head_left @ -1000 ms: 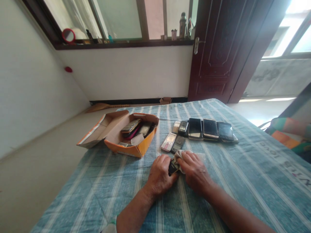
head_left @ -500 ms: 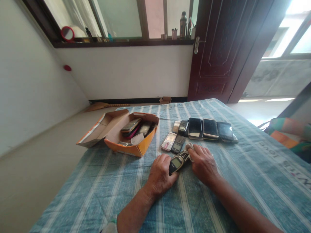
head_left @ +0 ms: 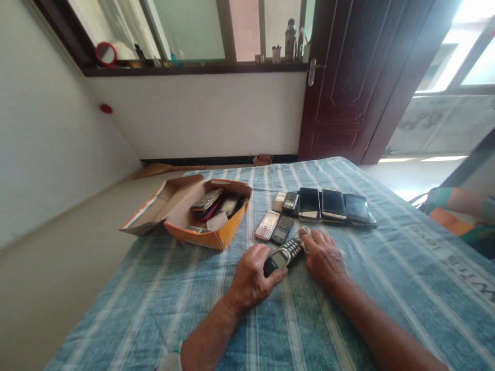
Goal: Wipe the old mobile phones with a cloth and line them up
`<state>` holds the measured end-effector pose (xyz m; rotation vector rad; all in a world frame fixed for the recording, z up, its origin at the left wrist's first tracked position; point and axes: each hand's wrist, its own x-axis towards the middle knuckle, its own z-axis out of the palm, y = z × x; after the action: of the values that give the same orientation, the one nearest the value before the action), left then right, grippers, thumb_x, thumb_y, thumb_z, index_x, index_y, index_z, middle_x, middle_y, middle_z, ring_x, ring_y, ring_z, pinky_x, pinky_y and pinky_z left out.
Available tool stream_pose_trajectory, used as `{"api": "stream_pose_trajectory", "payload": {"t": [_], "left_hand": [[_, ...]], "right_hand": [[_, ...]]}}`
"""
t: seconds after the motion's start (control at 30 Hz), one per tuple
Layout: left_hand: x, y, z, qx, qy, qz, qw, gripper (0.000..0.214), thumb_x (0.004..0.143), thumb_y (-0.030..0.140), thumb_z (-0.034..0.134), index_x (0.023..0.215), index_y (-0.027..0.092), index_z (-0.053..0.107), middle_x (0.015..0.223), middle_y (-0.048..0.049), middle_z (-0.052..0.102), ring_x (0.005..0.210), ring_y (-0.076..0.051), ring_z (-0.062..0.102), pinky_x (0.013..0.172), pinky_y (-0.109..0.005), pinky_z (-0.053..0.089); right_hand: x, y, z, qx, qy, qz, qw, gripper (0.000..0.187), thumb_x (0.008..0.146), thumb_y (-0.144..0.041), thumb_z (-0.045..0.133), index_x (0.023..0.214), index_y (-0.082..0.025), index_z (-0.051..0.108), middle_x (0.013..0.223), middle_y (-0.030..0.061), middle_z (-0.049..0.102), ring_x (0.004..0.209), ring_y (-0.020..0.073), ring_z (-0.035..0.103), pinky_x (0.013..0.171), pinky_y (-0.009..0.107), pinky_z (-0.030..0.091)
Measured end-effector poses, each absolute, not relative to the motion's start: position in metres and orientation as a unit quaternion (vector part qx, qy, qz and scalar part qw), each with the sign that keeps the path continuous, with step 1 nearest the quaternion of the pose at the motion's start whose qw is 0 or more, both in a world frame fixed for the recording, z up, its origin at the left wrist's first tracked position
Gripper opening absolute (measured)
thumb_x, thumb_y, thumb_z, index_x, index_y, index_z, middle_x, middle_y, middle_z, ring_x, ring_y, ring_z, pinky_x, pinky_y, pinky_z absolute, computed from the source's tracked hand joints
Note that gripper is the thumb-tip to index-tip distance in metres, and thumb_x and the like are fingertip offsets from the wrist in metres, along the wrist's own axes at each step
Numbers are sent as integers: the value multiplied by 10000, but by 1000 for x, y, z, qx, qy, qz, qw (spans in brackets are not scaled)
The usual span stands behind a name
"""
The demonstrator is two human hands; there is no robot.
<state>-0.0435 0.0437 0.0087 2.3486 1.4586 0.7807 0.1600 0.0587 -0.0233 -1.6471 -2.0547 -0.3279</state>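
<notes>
A dark keypad phone (head_left: 284,256) lies tilted between my hands, its screen end toward the left. My left hand (head_left: 253,275) grips that end, with the thumb along the near edge. In my right hand (head_left: 325,257) is a bunched white cloth (head_left: 305,232), pressed against the phone's far keypad end. Just beyond lie a white keypad phone (head_left: 267,225) and a dark keypad phone (head_left: 282,229), side by side. Behind them sit two more small keypad phones, one of them black (head_left: 290,201).
An opened orange cardboard box (head_left: 232,226) with several phones inside stands at the left. Touchscreen phones, among them a black one (head_left: 309,201), form a row at the back right. Blue striped cloth (head_left: 154,309) covers the table. A dark red door (head_left: 344,77) is beyond.
The phone has turned slightly and shifted a little left with my left hand. My left thumb now lies farther over its near edge. The cloth stays at the keypad end.
</notes>
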Motion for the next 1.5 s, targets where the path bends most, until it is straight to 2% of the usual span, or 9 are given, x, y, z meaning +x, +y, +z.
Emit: {"api": "stream_pose_trajectory", "payload": {"t": [0.13,0.3,0.57,0.73,1.03,1.17,1.27,1.4,1.5], "left_hand": [[-53,60,9,769,555,307,81,216,844,312,565,983,148,581,968,-93,607,906,-212,584,821,-344,491],[-50,85,20,768,615,177,20,232,751,260,648,951,153,600,987,-81,617,962,-229,568,872,-341,455],[-28,97,35,805,589,37,-66,219,768,261,596,970,181,622,1021,-92,612,987,-275,549,875,-409,398],[-27,96,34,811,584,22,-35,183,815,214,538,971,164,620,1032,-112,604,985,-270,560,909,-416,388],[-34,106,30,823,567,34,17,218,802,168,533,1017,174,572,1047,-88,586,957,-210,587,833,-298,454],[-35,101,30,822,567,43,23,195,810,120,469,985,144,553,1035,-118,595,961,-224,583,847,-316,446],[-40,93,30,818,573,49,31,172,849,134,425,977,139,539,986,-121,622,898,-218,603,815,-317,445],[-54,86,30,803,589,73,54,174,874,131,385,956,164,535,814,-64,644,760,-184,620,707,-270,442],[-66,87,30,786,604,113,65,208,885,119,362,977,169,542,808,-53,651,777,-170,628,708,-247,440]], "right_hand": [[157,59,-23,-610,-753,-114,216,228,822,-100,506,974,-176,658,899,102,613,858,246,505,730,335,334],[154,58,-18,-631,-756,-80,155,255,852,-135,496,1052,-170,651,935,97,613,894,250,505,750,337,311],[154,57,-15,-637,-757,-66,134,266,870,-143,474,1068,-172,650,967,102,617,919,258,508,759,342,288],[153,57,-15,-637,-757,-60,132,279,877,-149,466,1091,-170,643,978,107,619,933,263,508,759,343,283],[153,58,-15,-636,-758,-56,130,291,871,-140,469,1105,-164,640,986,113,621,932,258,508,755,337,287],[153,57,-14,-636,-758,-55,132,308,878,-140,458,1129,-162,635,980,112,622,930,260,509,761,339,291],[153,57,-13,-635,-759,-51,133,328,880,-141,457,1164,-161,621,987,111,620,937,262,506,767,340,294],[153,58,-13,-634,-761,-47,131,338,878,-136,453,1173,-155,617,996,113,616,950,267,502,774,342,297],[153,58,-13,-634,-762,-45,127,318,876,-132,449,1134,-153,634,986,117,616,945,263,503,775,341,298]]}}
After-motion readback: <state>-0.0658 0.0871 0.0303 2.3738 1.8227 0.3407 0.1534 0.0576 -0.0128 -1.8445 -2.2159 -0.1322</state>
